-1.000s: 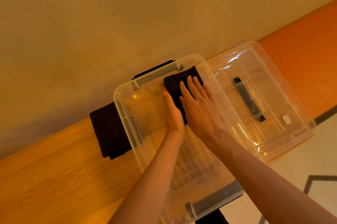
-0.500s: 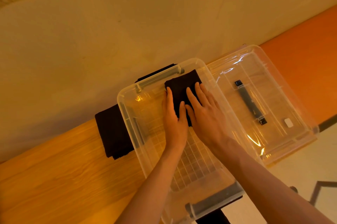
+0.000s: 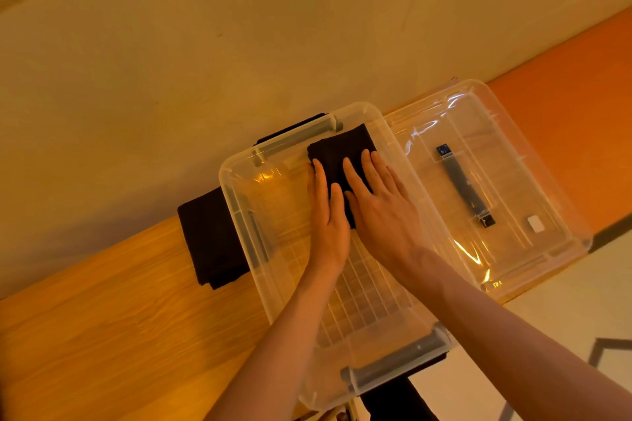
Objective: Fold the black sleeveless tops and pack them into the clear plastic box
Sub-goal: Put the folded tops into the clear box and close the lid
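No legible text or labels anywhere.

I stand in a plain indoor room, more like a home or a simple packing corner than a shop or a lab, though I cannot tell which. A wood-grain table (image 3: 102, 335) fills the lower left of the frame and meets a bare cream wall (image 3: 205, 44) across the top, which is stained near the upper left corner. An orange strip (image 3: 564, 112) runs at the right edge, and a pale floor (image 3: 564, 301) with a dark line shows at the lower right. Warm yellow light tints everything. The goods are household storage: a clear plastic box (image 3: 239, 215) in the centre, its lid (image 3: 513, 146) to the right and folded black tops (image 3: 212, 235) to the left.
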Action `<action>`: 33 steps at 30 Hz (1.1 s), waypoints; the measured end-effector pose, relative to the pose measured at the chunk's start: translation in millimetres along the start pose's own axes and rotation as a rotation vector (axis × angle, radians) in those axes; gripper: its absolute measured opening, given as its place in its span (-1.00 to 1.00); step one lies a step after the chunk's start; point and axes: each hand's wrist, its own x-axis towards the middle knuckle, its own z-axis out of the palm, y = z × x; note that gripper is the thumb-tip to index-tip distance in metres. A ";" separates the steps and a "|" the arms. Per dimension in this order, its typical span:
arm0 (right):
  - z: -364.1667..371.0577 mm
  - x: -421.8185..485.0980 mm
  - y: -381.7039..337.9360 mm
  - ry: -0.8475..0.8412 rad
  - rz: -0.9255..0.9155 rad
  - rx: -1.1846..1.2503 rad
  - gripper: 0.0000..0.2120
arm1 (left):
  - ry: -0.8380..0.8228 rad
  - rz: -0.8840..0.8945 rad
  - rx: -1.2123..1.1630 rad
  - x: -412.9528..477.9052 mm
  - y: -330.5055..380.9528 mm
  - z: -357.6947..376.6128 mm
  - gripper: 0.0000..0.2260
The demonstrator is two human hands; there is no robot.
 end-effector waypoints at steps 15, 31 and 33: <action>17.2 -27.8 2.7 -0.030 -0.022 -0.080 -0.35 | -0.193 0.299 0.785 23.3 -2.0 -28.3 -0.45; -54.9 -40.9 -62.9 0.013 -0.085 0.249 -0.37 | 0.172 0.418 0.702 -51.3 45.8 -139.7 -0.43; -62.1 -38.9 -95.7 0.044 -0.144 0.292 -0.37 | 0.228 0.374 0.685 -58.1 41.7 -159.9 -0.42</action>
